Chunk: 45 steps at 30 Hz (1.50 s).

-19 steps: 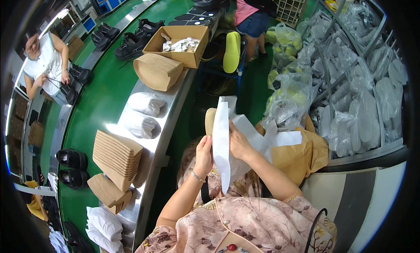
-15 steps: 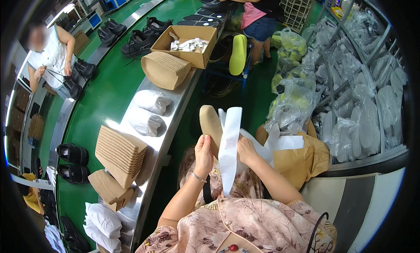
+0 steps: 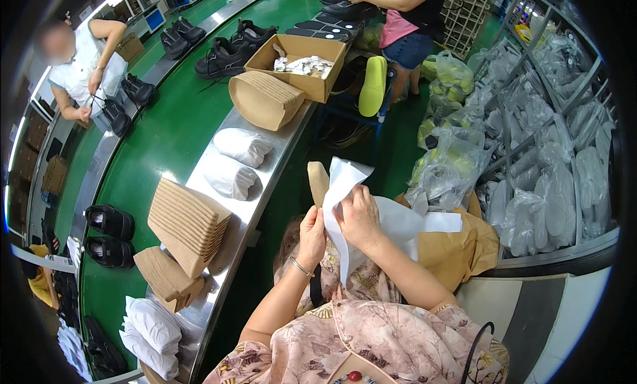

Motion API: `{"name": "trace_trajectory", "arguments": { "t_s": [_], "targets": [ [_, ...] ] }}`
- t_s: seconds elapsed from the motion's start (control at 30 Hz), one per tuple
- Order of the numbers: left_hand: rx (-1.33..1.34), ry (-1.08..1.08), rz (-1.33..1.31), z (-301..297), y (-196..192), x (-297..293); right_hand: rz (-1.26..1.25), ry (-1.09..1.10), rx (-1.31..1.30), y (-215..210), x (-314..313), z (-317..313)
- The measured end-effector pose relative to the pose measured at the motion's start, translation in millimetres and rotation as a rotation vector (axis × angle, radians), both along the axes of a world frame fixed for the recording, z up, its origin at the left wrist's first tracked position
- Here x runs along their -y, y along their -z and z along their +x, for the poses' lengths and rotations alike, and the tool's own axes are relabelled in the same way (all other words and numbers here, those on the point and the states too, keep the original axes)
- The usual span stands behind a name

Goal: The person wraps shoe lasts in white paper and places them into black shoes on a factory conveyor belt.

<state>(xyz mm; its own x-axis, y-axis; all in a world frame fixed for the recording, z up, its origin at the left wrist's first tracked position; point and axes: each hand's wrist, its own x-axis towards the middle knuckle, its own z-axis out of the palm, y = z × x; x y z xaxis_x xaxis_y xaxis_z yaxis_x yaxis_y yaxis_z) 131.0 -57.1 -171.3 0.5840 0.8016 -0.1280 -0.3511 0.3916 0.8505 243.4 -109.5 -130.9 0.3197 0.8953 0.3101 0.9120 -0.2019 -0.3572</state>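
A tan insert (image 3: 318,183) is gripped by the left hand (image 3: 311,229) while white paper (image 3: 342,185) is pinched in the right hand (image 3: 359,216), fingers clenched, near the steel desk (image 3: 265,142).

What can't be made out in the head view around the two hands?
- Tan insole: only its top shows; the white tissue paper and both hands cover the rest.
- Left hand and right hand: fingertips tucked into the paper, grip unclear.
- Cardboard box: contents too small to identify beyond crumpled white paper.
- Brown paper stack: partly under white sheets.
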Motion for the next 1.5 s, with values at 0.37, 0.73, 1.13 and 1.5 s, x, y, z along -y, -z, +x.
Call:
{"name": "trace_trajectory", "arguments": {
  "t_s": [0.37,0.73,1.13,1.5],
  "targets": [
    [-0.154,-0.013,0.247,-8,19,-9,0.302,-0.171,-0.14,-10,-16,-7],
    [-0.084,0.086,0.13,-12,-16,-8,0.507,-0.043,-0.301,-12,-24,11],
    [-0.109,0.118,0.229,-15,-32,0,0.563,0.183,-0.604,-4,-50,12],
    [-0.159,0.074,0.451,-5,-23,-5,0.36,0.006,-1.878,6,-33,33]
  ]
}}
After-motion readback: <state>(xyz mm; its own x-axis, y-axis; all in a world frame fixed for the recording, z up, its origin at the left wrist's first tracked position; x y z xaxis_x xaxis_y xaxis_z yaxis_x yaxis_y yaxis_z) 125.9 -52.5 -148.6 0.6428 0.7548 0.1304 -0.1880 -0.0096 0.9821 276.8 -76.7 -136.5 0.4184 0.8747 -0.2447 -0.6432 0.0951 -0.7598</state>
